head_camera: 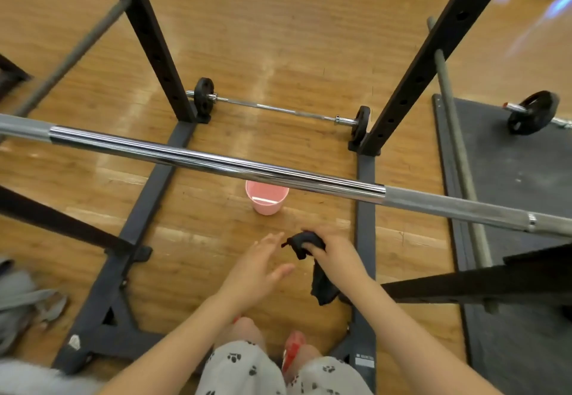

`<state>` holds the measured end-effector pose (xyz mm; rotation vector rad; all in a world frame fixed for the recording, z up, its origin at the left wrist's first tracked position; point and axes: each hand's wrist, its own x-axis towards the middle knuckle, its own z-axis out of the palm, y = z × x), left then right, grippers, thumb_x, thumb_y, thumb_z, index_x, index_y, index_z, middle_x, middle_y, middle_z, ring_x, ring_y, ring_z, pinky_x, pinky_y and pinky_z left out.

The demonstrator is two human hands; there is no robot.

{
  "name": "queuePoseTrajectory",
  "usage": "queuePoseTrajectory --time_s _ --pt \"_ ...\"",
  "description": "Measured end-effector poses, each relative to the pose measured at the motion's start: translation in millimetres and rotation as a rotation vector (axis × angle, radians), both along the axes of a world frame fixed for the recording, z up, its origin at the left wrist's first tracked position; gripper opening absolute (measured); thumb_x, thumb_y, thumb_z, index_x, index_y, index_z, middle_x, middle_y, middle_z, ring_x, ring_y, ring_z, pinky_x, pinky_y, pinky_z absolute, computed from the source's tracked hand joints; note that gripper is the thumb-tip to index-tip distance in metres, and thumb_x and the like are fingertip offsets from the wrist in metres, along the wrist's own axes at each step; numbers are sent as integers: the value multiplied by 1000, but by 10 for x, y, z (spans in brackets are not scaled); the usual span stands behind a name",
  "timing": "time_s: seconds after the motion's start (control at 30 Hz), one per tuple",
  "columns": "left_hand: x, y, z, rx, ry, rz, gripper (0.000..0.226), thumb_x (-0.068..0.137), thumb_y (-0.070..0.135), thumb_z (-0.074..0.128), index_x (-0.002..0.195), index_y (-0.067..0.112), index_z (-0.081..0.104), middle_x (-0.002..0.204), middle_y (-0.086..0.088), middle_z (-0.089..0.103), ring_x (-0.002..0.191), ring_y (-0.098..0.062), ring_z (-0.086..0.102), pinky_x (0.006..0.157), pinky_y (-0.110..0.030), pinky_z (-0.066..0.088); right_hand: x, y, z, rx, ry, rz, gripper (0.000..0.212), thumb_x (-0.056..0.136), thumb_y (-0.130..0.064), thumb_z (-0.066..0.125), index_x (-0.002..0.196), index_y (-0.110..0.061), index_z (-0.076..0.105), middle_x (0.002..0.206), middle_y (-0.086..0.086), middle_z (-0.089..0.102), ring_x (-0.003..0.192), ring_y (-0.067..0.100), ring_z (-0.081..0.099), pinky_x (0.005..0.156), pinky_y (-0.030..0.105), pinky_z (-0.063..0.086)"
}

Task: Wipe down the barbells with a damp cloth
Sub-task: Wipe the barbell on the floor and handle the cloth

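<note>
Your right hand (332, 250) had its fingers curled tight round 1 black cloth (312, 258), the rest hanging down below your wrist. Left hand (263, 266) was empty w/ fingers straight and a bit spread, just beside the cloth, not touching. 3 barbells: 1 racked bar (216, 161) right in front of you, 1 small barbell (278, 108) on the floor past it, 1 more (532, 111) on the mat at right. 1 pink bucket (266, 198) under the racked bar.

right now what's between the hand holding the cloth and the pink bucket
Only bare wood floor lies between the right hand gripping the black cloth and the pink bucket, seen in the head view.
</note>
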<state>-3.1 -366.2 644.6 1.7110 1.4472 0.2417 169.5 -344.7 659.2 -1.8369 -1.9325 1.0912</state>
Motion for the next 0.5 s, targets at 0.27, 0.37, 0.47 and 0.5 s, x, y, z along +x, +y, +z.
queuePoseTrajectory --time_s 0.27,0.37,0.47,0.5 --pt "-171 938 -803 -124 -390 281 22 88 -2 62 109 4 66 77 5 63 65 1 56 58 -9 42 -351 662 -782 -145 156 -50 16 94 -7 54 89 -21 60 77 -8 62 66 1 62 62 16 50" --pt "-185 1260 -1264 -76 -411 304 16 89 -4 60 100 4 69 80 -1 66 72 -3 59 66 -17 44 -374 936 -1288 -116 173 -29 19 93 -9 56 92 -27 58 85 -9 63 79 2 63 74 21 51" --pt "-139 1494 -1703 -71 -419 404 12 91 7 60 87 14 69 78 3 66 77 -11 60 67 -15 46 -318 1148 -1841 -65 155 -8 20 92 -9 57 106 -21 61 101 -2 64 98 18 59 85 28 46" --pt "-103 1573 -1836 -58 -437 414 12 92 7 60 87 13 69 74 5 64 73 -9 59 64 -13 46 -289 1225 -2002 -52 165 -8 21 92 -9 56 110 -20 60 102 -2 63 98 17 58 82 23 45"
